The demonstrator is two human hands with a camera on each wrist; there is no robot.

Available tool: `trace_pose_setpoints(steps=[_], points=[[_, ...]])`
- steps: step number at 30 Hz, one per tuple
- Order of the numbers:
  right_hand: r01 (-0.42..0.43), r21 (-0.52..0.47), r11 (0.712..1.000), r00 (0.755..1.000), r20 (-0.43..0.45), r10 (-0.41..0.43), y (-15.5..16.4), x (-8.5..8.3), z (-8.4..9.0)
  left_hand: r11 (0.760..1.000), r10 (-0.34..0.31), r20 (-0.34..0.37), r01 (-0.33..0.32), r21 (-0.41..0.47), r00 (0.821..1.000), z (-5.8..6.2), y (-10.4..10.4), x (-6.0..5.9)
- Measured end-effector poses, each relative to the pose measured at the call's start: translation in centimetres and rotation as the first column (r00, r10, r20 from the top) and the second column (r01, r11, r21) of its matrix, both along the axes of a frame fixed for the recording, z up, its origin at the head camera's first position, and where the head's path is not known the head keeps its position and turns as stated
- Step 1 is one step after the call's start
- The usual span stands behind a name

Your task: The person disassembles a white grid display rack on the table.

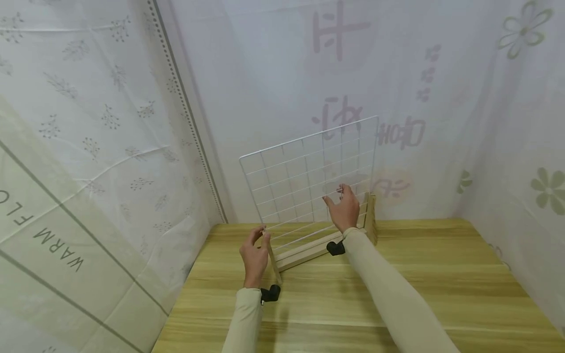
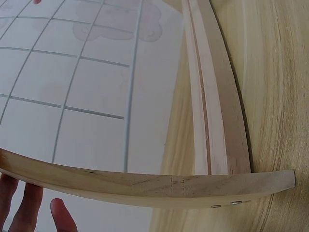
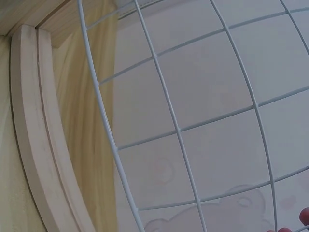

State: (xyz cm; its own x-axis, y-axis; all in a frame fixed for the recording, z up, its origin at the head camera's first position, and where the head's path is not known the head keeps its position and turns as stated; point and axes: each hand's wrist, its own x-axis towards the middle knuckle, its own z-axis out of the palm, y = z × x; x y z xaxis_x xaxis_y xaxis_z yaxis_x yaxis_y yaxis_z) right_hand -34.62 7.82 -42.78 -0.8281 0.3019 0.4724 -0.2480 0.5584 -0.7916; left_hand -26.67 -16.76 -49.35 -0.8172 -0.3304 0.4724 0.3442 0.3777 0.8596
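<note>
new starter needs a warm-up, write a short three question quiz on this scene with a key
1. True or false: the bottom edge of the wire grid sits in the groove of the wooden bar.
2. Which of the person's hands touches a wooden side post?
3. The wire grid's openings are: a) round, b) four-sided, c) triangular.

Key:
1. False; a gap shows between that edge and the wooden bar.
2. The left hand; the right hand is at the wire grid.
3. b
</note>
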Motion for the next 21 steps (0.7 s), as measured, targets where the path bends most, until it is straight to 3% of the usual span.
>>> trace_pose_setpoints(steps=[11, 21], points=[[-0.007, 0.011, 1.000, 0.999, -0.053, 0.008, 0.0, 0.0, 1.9, 1.000, 0.017, 0.016, -0.017, -0.006, 1.000, 0.1, 0.2, -0.2], [-0.006, -0.020, 1.000, 1.000, -0.023, 0.005, 0.0, 0.2, 3.6, 1.000, 0.025, 0.031, -0.025, 0.004, 0.999, 0.0, 0.2, -0.1]])
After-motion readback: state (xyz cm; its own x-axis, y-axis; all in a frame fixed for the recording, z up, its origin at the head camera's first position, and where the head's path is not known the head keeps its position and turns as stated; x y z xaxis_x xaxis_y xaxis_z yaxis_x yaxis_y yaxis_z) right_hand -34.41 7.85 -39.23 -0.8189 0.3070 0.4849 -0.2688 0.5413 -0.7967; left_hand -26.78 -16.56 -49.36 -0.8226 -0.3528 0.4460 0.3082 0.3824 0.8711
